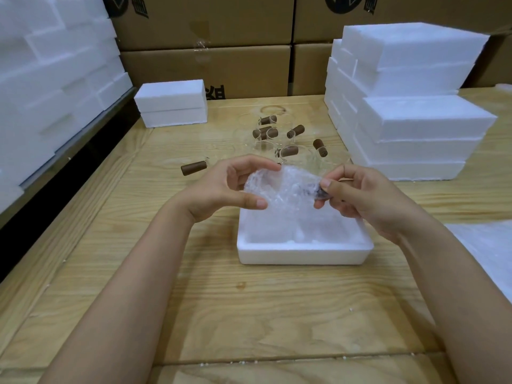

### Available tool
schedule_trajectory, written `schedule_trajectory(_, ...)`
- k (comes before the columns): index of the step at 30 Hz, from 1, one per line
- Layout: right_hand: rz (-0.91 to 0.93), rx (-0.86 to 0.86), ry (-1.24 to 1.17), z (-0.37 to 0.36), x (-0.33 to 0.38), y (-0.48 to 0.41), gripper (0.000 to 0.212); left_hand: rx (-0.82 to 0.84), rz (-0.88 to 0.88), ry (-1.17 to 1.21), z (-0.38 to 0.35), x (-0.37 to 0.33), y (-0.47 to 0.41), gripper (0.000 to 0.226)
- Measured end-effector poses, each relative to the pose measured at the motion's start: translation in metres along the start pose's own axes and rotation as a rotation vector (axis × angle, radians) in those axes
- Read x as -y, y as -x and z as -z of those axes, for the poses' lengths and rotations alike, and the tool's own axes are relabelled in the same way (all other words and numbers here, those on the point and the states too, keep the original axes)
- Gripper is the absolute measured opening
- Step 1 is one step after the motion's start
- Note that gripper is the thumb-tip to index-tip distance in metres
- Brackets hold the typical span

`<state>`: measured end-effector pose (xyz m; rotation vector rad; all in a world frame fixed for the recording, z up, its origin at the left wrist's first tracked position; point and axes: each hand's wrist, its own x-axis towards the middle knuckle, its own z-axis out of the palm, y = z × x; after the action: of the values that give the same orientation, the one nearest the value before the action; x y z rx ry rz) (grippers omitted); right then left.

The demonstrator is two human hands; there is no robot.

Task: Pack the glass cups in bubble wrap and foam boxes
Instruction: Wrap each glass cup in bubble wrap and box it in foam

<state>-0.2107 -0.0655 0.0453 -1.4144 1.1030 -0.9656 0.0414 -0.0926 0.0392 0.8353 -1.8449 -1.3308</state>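
"Head view: what is being held above the open foam box (302, 257)?"

"A glass cup bundled in bubble wrap (288, 187) is being held in the air, just over the box's far edge. Its left end is being cupped by the left hand (221, 187), with the thumb and fingers curled round the wrap. The dark handle end is being pinched through the wrap by the right hand (360, 198)."

"How is it likely to be handling?"

"Lightly, it is being judged, but it is fragile: thin glass under soft, slippery plastic. The body is best being taken hold of broadly, not squeezed, and the handle end is better used only for steadying."

"What is being kept in the box?"

"Something pale and crinkled seems to be lying inside. It cannot be told apart from the white foam."

"And elsewhere?"

"Bare glass cups (288, 151) with brown handles are being left in a group on the wooden table (221, 300), beyond the hands. A closed foam box (171, 103) is sitting far left, and stacked foam boxes (415, 120) are being kept at the right, their contents hidden."
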Motion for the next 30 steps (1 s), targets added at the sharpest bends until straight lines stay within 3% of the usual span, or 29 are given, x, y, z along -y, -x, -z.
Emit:
schedule_trajectory(10, -0.028, 0.069, 0.126, 0.002, 0.001, 0.002, 0.01, 0.07, 0.063, -0.065, 0.0, 0.001, 0.001, 0.041)
schedule_trajectory(21, 0.048, 0.143, 0.476, 0.002, -0.007, 0.004, 0.011, 0.119, 0.178, -0.258, 0.001, 0.008, 0.003, 0.033)
schedule_trajectory(30, 0.156, 0.027, 0.6, -0.002, -0.01, 0.004, 0.012, 0.098, 0.126, -0.081, -0.008, 0.014, 0.006, 0.035)
